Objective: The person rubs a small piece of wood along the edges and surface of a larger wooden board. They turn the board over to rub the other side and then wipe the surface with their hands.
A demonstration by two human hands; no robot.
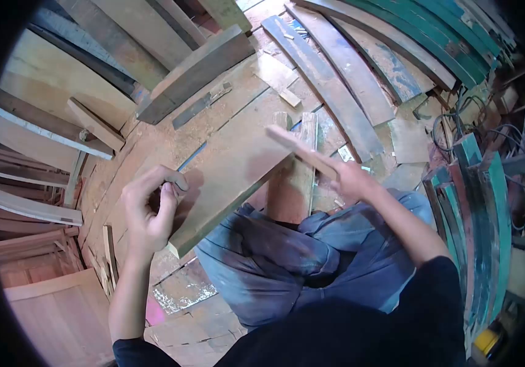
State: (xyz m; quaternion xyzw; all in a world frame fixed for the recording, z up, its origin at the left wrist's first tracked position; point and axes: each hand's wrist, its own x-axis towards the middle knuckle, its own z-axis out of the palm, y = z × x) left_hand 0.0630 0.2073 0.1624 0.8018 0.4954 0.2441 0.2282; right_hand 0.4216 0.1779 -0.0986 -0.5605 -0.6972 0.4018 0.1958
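A wide wooden board (232,165) lies slanting in front of my knees, its near corner by my left side. Above its left end is my left hand (152,205), fingers curled with thumb and forefinger close together; anything between them is too small to make out. My right hand (353,180) grips one end of a narrow wooden stick (305,151), whose far end reaches over the board's right end. Beneath that end stands a wooden block (290,189), with a lighter upright strip at its right side.
Long planks (330,85) lie at the upper right, beside green-painted boards (421,43). A thick beam (198,73) rests at the upper left. Wooden panels (60,312) are at the left. Black cables (449,128) hang over scrap at the right. Small offcuts and dust litter the floor.
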